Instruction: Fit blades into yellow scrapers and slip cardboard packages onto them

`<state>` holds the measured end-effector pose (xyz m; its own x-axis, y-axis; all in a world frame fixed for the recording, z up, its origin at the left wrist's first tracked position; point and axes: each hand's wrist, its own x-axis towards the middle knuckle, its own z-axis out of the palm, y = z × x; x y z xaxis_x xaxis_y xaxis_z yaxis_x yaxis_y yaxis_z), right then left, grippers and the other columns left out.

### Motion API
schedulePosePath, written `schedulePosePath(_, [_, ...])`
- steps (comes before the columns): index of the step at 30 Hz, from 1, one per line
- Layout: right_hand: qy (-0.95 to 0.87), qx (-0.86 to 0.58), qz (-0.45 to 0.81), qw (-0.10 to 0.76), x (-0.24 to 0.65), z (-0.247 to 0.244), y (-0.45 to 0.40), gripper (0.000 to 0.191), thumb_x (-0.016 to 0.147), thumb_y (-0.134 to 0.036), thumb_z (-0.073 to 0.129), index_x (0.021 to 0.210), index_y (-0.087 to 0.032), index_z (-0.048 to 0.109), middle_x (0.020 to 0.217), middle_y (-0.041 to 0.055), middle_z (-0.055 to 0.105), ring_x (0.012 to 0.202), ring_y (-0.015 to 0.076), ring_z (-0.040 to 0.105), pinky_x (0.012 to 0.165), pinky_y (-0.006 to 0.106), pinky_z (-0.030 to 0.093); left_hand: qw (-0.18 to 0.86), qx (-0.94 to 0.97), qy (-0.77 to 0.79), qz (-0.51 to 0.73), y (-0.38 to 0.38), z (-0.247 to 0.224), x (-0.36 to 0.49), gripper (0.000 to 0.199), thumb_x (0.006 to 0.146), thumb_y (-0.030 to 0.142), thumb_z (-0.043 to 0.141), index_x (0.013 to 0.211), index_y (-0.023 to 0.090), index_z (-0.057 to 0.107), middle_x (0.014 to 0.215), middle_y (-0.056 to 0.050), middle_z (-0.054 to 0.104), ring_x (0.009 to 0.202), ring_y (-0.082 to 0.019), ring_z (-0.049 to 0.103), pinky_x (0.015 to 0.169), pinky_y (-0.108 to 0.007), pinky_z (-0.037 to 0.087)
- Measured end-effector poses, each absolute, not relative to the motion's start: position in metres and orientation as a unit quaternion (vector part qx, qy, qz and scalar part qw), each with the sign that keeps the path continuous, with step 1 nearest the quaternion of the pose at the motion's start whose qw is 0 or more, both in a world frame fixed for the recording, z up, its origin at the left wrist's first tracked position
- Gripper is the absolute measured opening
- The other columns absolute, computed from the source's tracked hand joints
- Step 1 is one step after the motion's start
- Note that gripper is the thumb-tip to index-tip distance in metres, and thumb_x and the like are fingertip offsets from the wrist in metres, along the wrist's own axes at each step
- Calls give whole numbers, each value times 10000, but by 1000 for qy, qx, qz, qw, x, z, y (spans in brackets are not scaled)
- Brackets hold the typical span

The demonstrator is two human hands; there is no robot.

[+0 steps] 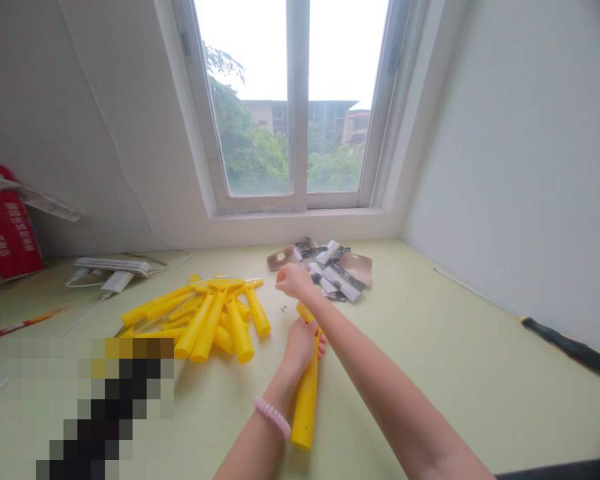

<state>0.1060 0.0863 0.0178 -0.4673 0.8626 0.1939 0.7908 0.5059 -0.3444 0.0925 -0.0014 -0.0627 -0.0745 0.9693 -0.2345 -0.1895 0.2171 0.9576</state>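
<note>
My left hand (301, 341), with a pink coiled band (272, 417) on its wrist, is wrapped round the upper part of a yellow scraper (306, 403). The scraper's long round handle points toward me, and its head is partly hidden by my hands. Reaching across above it, my right hand (294, 281) is closed in a pinch; whatever may be between the fingertips is too small to make out. Tiny metal pieces, which look like screws (283, 309), lie on the table just below that hand. Left of my hands is a pile of similar yellow scrapers (210, 320).
Cardboard and black-and-white packaging pieces (343, 267) lie heaped under the window. A long screwdriver (565, 343) rests at the right. A power strip (113, 268) with cables, a red box (10, 230) and a red stick (20, 325) are on the left. A pixelated patch covers the lower left.
</note>
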Motion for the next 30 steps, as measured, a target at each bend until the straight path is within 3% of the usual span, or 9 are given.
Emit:
schedulePosePath(4, [-840, -461, 178, 223, 149, 26, 77, 182, 711, -256, 556, 802, -172, 689, 771, 19, 687, 704, 123, 603, 578, 187, 416, 561, 361, 545, 508, -4, -58, 92, 115, 737, 269, 456, 741, 155, 460, 443, 28, 508, 314, -97, 447, 328, -210, 315])
schedulePosePath(11, [-743, -443, 409, 292, 218, -7, 52, 126, 606, -234, 597, 632, -140, 679, 579, 9, 622, 580, 124, 544, 533, 215, 385, 542, 370, 534, 533, -4, -51, 90, 133, 737, 284, 441, 728, 152, 447, 454, 37, 497, 317, -85, 438, 318, -202, 323])
schedulePosePath(30, [-605, -441, 580, 321, 224, -19, 40, 76, 502, -181, 653, 547, -126, 624, 516, -13, 558, 525, 97, 499, 538, 232, 376, 550, 393, 518, 524, -2, -54, 90, 231, 712, 363, 468, 760, 138, 485, 475, 33, 522, 331, -89, 464, 322, -201, 339])
